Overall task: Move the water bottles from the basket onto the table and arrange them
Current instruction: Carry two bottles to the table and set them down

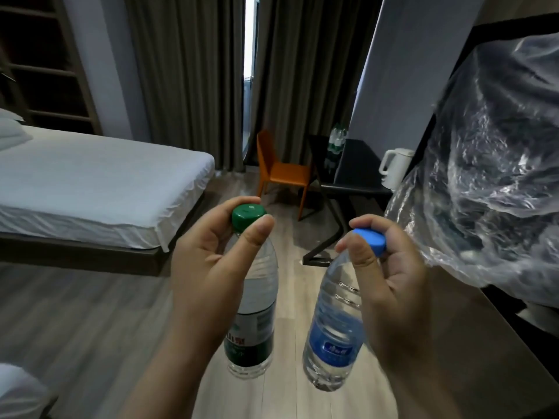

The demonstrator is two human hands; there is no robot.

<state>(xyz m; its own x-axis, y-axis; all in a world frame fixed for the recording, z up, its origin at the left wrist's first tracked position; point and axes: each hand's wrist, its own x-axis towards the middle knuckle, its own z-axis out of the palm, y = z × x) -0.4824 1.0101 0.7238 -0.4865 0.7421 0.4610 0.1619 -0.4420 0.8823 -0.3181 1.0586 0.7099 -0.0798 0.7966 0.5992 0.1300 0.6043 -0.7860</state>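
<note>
"Head view: what are we carrying above the wooden floor (90,313)?"

"Two water bottles. Our left hand (211,261) pinches the green-capped bottle (257,313) at its cap between thumb and curled fingers; our right hand (393,282) pinches the blue-capped bottle (332,328) likewise, slightly tilted."

"Why by the caps?"

"Likely so each hand carries one and can stand it down. The dark surface (360,173) lies well ahead, holding more bottles (335,143) and a white kettle (396,167)."

"The basket?"

"We cannot tell; crinkled plastic (490,164) fills our right."
</note>
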